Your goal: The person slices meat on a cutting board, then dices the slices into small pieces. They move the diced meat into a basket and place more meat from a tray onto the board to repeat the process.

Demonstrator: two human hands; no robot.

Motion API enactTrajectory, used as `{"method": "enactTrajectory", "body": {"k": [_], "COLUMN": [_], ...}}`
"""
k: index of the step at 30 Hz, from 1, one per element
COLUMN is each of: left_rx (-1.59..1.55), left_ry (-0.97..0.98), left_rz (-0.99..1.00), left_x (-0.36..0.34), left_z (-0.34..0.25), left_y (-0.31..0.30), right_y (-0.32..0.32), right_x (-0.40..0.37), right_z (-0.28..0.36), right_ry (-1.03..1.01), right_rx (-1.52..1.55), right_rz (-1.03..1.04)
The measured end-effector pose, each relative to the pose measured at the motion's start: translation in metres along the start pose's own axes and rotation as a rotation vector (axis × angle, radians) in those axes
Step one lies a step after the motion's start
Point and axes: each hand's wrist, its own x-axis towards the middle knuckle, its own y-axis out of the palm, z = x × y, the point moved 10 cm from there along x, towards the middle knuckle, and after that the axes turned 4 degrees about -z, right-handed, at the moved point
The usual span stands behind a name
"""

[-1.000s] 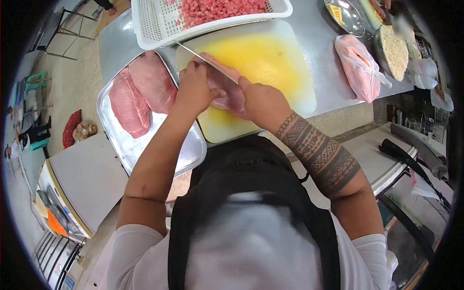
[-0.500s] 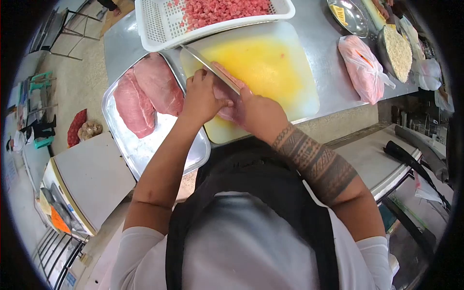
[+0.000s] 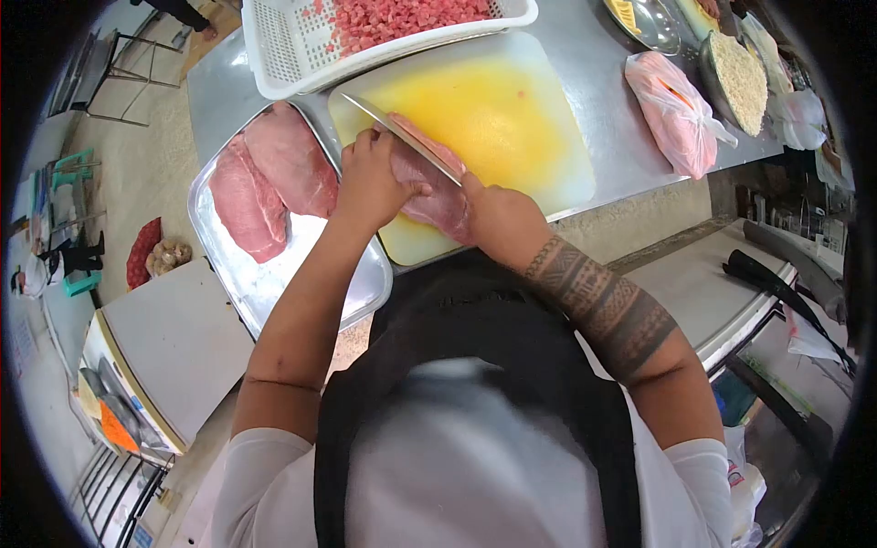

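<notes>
My right hand (image 3: 505, 219) is closed round the handle of a knife (image 3: 406, 137), whose long blade points up and left. Its edge runs through a piece of raw meat (image 3: 427, 187) on the yellow-stained white cutting board (image 3: 525, 119). Along the blade's far side lies a strip of meat (image 3: 429, 137). My left hand (image 3: 373, 183) grips the near part of the meat, fingertips close to the blade and thumb on top. Left of the board, a metal tray (image 3: 315, 297) bears two large slabs of raw meat (image 3: 288, 155).
A white perforated basket (image 3: 274, 78) of diced meat (image 3: 402, 20) stands behind the board. To the right are a pink plastic bag (image 3: 671, 114), a bowl of pale crumbs (image 3: 738, 82) and a metal bowl (image 3: 653, 32). Another person's hand (image 3: 708, 7) shows at the top right.
The view has shifted slightly, so the table things sit a little further left and higher. More of the meat shows between my hands; both keep their holds.
</notes>
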Motion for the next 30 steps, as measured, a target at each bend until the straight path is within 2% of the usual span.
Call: {"method": "enactTrajectory", "body": {"k": [3, 5, 10, 12, 15, 18, 21, 24, 27, 30], "left_rx": [-0.033, -0.046, -0.13, -0.245, -0.661, -0.852, -1.172, -1.263, -1.047, -1.017], "left_ry": [0.019, 0.016, 0.043, 0.014, -0.23, -0.143, -0.122, -0.177, -0.309, -0.312], "left_rz": [-0.044, -0.047, -0.162, -0.178, -0.501, -0.617, -0.661, -0.526, -0.489, -0.585], "left_x": [-0.004, -0.006, -0.01, -0.003, 0.012, 0.034, 0.061, 0.083, 0.085, 0.087], "left_z": [0.001, 0.002, 0.007, 0.013, 0.061, 0.054, 0.038, 0.029, 0.035, 0.052], "left_y": [-0.002, -0.002, -0.009, -0.017, -0.028, -0.058, -0.061, -0.047, -0.042, -0.035], "right_y": [-0.027, -0.019, -0.014, -0.038, -0.052, -0.056, -0.055, -0.055, -0.056, -0.055], "right_x": [-0.056, -0.083, -0.063, -0.052, -0.058, -0.063, -0.061, -0.06, -0.062, -0.058], "right_z": [-0.009, -0.031, -0.033, -0.022, -0.007, 0.003, 0.011, 0.019, 0.023, 0.029], "right_ry": [0.011, 0.049, 0.039, 0.033, 0.025, 0.014, -0.021, -0.034, -0.022, -0.035], "right_rx": [0.081, 0.006, -0.006, -0.005, 0.005, -0.02, -0.056, -0.101, -0.154, -0.171], "right_rz": [-0.006, 0.041, -0.004, -0.026, -0.043, -0.015, -0.018, -0.041, -0.02, 0.015]}}
